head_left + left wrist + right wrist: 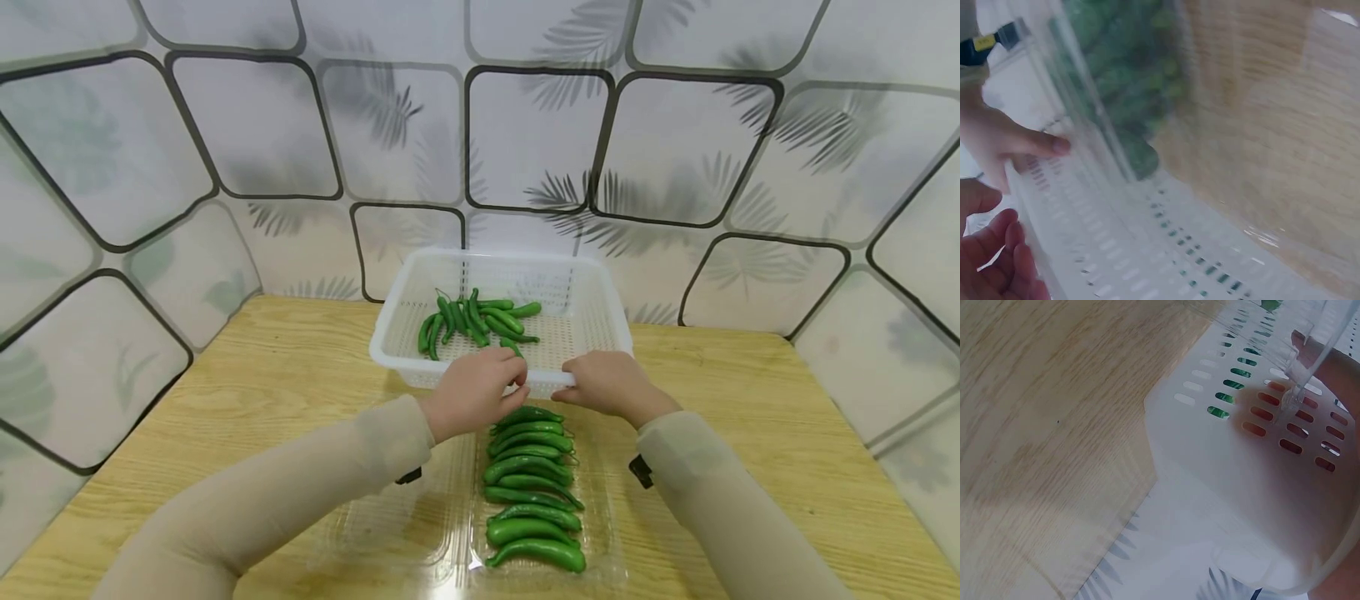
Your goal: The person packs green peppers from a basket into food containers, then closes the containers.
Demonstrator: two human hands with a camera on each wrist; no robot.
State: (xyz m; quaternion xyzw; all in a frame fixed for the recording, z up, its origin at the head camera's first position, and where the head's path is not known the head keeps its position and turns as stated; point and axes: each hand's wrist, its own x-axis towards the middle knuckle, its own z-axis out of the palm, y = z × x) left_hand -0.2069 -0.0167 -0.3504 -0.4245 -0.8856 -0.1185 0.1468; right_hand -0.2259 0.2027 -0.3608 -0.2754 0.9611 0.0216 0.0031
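A white perforated plastic basket (390, 343) stands at the back of the table with several green chili peppers (470, 321) in it. My right hand (611, 385) grips its near rim, thumb on the outer side and fingers over the edge. Just left of that, my left hand (480, 390) is at the same rim with fingers loosely curled; the left wrist view shows nothing between its thumb and fingers (1022, 265). Below both hands lies an opened clear plastic clamshell box (611, 533). A column of green peppers (528, 471) fills its right half, each lying crosswise.
The clamshell's other clear half (397, 533) lies flat to the left, under my left forearm. All this is on a wood-grain table (277, 375). Patterned wall covering (540, 142) rises behind the basket and on both sides.
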